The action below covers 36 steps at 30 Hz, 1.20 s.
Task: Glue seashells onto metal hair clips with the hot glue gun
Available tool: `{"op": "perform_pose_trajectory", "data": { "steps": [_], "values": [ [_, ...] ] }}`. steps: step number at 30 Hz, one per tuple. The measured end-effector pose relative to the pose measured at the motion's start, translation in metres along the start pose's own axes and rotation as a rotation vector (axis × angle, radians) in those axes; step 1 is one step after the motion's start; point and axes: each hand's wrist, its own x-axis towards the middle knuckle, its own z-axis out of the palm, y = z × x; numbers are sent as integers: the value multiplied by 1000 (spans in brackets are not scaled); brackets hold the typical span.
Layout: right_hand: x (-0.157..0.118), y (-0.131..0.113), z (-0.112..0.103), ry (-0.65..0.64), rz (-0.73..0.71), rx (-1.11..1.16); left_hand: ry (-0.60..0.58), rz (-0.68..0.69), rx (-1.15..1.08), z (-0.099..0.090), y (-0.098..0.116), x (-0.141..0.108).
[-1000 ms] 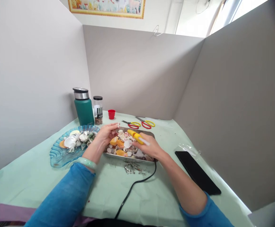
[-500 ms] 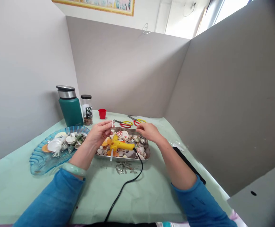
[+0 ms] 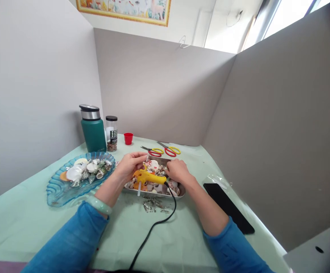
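Observation:
My left hand [image 3: 131, 166] pinches a small whitish piece [image 3: 147, 156] between thumb and fingertips, over the left part of a metal tray [image 3: 179, 196]. The piece is too small to make out its kind. Several shells [image 3: 154, 165] and stones fill the tray. My right hand [image 3: 179, 170] reaches down at the tray's right side, fingers curled together among the shells; its fingertips are hidden. Between my hands a yellow hot glue gun [image 3: 152, 178] lies across the tray, a clear glue stick [image 3: 139, 188] pointing toward me.
Several metal pins [image 3: 152, 205] lie before the tray. Left stands a blue scalloped dish [image 3: 59, 195] with shells. Behind are a green bottle [image 3: 93, 134], a jar [image 3: 111, 132], a red cup [image 3: 128, 138] and two scissors [image 3: 170, 151]. The cord [image 3: 153, 227] runs toward me; a black slab [image 3: 229, 208] lies right.
My right hand has come down from above the tray's far right corner into the shells. My left hand has lowered slightly, still pinching the whitish piece. The whole view has shifted.

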Motion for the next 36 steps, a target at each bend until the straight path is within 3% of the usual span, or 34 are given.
{"op": "perform_pose_trajectory", "data": {
  "steps": [1, 3, 5, 7, 11, 18, 24, 29, 36],
  "values": [
    [-2, 1, -2, 40, 10, 87, -7, 1, -6, 0, 0, 0],
    [-8, 2, -6, 155, 38, 654, -25, 4, -20, 1, -1, -1],
    [-15, -2, -12, 126, 18, 1340, -41, 1, -28, 2, -2, -3],
    [-22, -9, -18, 49, -42, 1840, -49, 3, -27, 4, -2, -4],
    [-28, -22, -23, -126, 53, 2322, -52, 28, -37, 6, -2, -5],
    [-28, -26, -19, -253, 136, 2384, -53, 17, -25, 6, -3, -5],
    [-29, -31, -11, -276, -67, 2367, -53, 53, 23, 10, -2, -9],
    [-29, -36, -8, -194, -127, 2305, -64, 92, 96, 11, -6, -9],
    [-28, -37, -7, 102, -167, 2159, -46, 129, 158, 9, -10, -6]
  ]
}}
